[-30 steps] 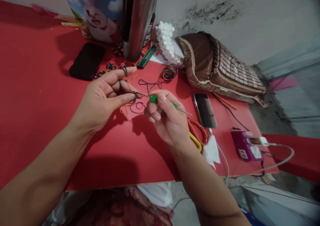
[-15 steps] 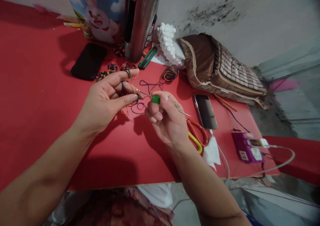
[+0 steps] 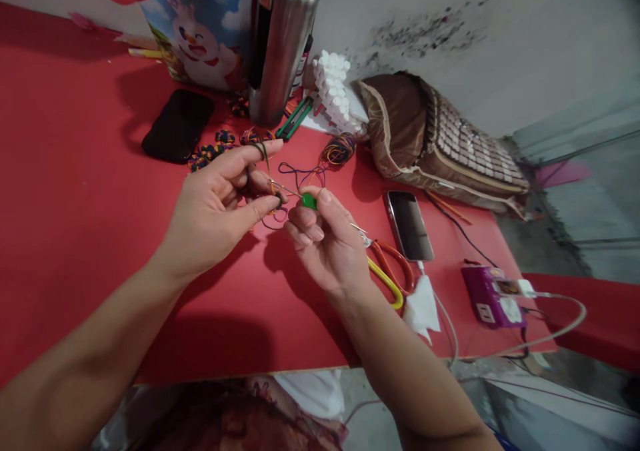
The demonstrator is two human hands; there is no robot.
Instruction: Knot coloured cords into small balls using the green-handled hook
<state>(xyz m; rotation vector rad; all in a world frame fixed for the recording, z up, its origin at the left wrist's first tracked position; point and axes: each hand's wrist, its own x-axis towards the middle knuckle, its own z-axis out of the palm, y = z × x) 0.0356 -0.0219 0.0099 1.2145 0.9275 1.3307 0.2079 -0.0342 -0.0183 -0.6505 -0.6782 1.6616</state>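
My right hand (image 3: 330, 238) grips a crochet hook (image 3: 309, 201) by its green handle, its thin metal shaft pointing left. Between the thumb and a finger of my left hand (image 3: 220, 198) is a small dark piece of crochet (image 3: 277, 201). Dark green yarn loops around my raised left index finger, and an orange strand runs down to the hook's tip. Loose yarn trails behind my hands to a multicoloured ball of yarn (image 3: 340, 150). Several small multicoloured crocheted pieces (image 3: 207, 154) lie behind my left hand. The exact stitch at the hook's tip is too small to make out.
Orange-and-yellow-handled scissors (image 3: 393, 271) and a charging phone (image 3: 409, 226) lie right of my right hand. Farther back are a black phone-like object (image 3: 179, 126), a steel thermos (image 3: 285, 51), a green cutter (image 3: 295, 118) and a brown cushion (image 3: 445, 138). A purple power socket (image 3: 493, 296) sits near the right edge.
My right hand and the hook have shifted slightly left, closer to my left hand, uncovering more of the scissors. My left hand still holds the crochet, its index finger extended.
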